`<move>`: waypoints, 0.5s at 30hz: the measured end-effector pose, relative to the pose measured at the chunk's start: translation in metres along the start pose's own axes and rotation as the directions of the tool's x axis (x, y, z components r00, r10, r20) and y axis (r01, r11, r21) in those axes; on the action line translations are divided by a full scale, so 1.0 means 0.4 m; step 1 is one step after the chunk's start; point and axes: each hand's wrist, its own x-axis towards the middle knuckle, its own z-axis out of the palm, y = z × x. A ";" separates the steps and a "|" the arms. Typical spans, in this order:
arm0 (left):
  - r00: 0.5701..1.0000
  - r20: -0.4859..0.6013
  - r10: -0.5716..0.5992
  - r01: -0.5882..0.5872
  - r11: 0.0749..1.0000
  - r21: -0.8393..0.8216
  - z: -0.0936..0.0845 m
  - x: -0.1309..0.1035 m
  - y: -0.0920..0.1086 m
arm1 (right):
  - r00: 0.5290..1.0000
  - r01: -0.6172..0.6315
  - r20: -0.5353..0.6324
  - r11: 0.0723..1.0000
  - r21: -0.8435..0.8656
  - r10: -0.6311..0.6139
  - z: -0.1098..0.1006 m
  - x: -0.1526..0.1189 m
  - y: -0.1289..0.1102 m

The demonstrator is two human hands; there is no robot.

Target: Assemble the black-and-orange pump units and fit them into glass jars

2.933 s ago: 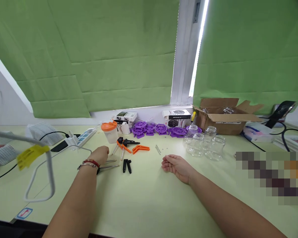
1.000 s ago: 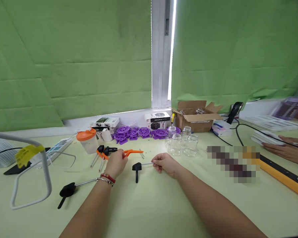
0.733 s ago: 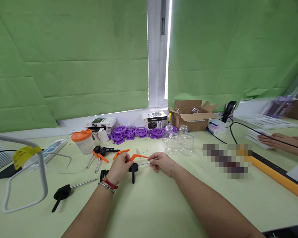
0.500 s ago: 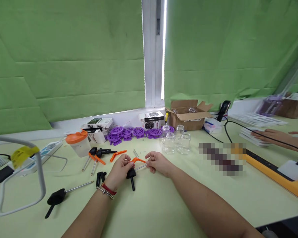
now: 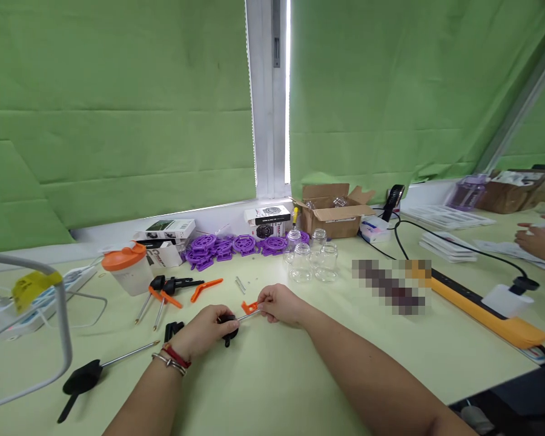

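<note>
The black knob (image 5: pixel 230 327) is pinched in the left hand (image 5: pixel 202 330), with thumb and fingers closed on its near side and its short stem pointing down. From that grip the metal rod (image 5: pixel 246 316) runs across to the right hand (image 5: pixel 279 305), whose fingertips are drawn nearly together around the orange piece (image 5: pixel 249 307) and, it seems, the rod's far end; how firmly each is held cannot be told. Just beyond the right-hand grip, thin metal pins (image 5: pixel 240 285) are lying loose, and a spare orange piece (image 5: pixel 206 289) is found beyond the left hand. Beside the left wrist, black parts (image 5: pixel 173 330) are partly hidden. If the slim, smooth rod were rolled between the right fingertips, the orange piece could be turned out of line or dropped. Should the knob be twisted unevenly, the rod could be levered sideways and its joint strained. The pins could be scattered by a forward brush of the right knuckles, and the black parts could be nudged by the bracelet (image 5: pixel 169 362) if the left wrist were swung outward.
</note>
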 end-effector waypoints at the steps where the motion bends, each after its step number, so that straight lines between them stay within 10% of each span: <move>1: 1.000 0.009 0.006 -0.007 1.000 0.027 0.001 0.001 -0.001 | 0.999 0.034 0.006 0.998 -0.058 -0.034 -0.001 -0.002 0.000; 11: 0.996 -0.056 0.066 -0.060 0.992 0.107 0.016 -0.003 0.007 | 0.951 0.240 -0.048 0.825 -0.511 -0.306 -0.011 -0.046 -0.052; 15: 0.982 -0.120 0.144 -0.131 0.985 0.112 0.011 -0.005 0.011 | 0.828 0.542 0.221 0.636 -0.549 -0.515 0.003 -0.061 -0.072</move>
